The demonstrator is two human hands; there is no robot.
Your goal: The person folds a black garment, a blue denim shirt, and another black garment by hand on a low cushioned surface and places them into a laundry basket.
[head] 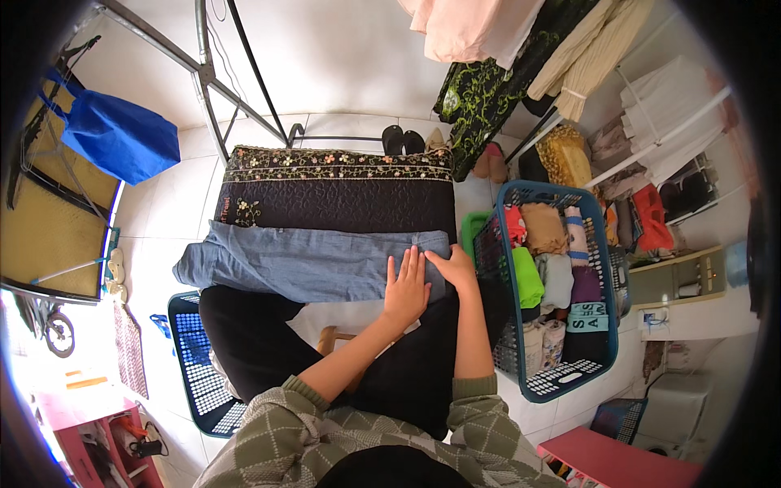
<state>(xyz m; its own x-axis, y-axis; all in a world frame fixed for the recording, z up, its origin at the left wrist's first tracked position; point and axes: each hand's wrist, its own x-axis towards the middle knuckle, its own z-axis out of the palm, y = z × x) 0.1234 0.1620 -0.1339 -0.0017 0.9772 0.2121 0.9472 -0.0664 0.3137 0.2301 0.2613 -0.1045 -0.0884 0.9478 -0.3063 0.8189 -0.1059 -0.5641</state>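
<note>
A blue denim garment point(317, 262), folded into a long strip, lies across the near part of a black quilted cloth point(341, 204) with embroidered flowers. My left hand point(407, 287) presses flat on the strip near its right end, with the thumb spread from the fingers. Just right of it, my right hand point(454, 266) rests at the strip's right end. Its thumb points inward over the denim, and its fingers reach along the edge, partly hidden. A stitched seam shows by the left fingertips.
A blue plastic basket point(564, 381) at right holds several rolled or folded clothes point(543, 229). Another basket point(189, 360) stands at left. Clothes hang from a metal rack point(204, 73); a blue bag point(122, 137) hangs at upper left. Shoes point(403, 140) sit beyond the cloth.
</note>
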